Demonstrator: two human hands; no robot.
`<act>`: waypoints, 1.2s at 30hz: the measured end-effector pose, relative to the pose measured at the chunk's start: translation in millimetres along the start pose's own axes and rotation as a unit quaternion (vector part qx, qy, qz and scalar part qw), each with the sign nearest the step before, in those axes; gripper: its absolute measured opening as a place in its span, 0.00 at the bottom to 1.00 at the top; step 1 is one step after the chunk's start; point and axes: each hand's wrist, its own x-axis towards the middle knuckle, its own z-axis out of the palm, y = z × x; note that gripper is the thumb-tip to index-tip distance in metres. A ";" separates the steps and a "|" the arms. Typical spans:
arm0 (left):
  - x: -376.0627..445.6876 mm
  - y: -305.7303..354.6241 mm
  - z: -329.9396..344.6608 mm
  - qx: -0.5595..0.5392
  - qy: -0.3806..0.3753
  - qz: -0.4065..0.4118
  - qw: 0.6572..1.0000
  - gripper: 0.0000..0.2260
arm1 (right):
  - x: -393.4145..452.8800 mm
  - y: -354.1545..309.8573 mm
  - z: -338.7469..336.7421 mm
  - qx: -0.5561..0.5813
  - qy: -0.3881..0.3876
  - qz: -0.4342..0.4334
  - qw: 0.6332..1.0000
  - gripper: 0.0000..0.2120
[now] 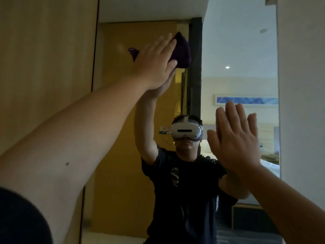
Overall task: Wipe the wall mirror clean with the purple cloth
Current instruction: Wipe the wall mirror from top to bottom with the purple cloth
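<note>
Purple cloth (182, 50) sits bunched in the upper middle of the frame, pressed against the wall mirror (228, 59) under the left hand (154, 62), whose fingers lie over it. Lower right, the right hand (235, 138) rests open, palm flat on the glass.

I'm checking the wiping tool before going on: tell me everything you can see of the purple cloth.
The purple cloth is dark, soft-looking fabric, bunched into a thick wad. The left hand presses it flat against the upper part of the wall mirror, fingers spread over it. One corner pokes out to the left of the hand; its reflection cannot be told apart.
</note>
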 end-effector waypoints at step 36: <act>-64.8 64.3 0.9 -0.068 0.135 -0.036 0.988 0.18 | -17.5 76.3 -6.8 -0.014 -0.009 -0.007 1.000 0.31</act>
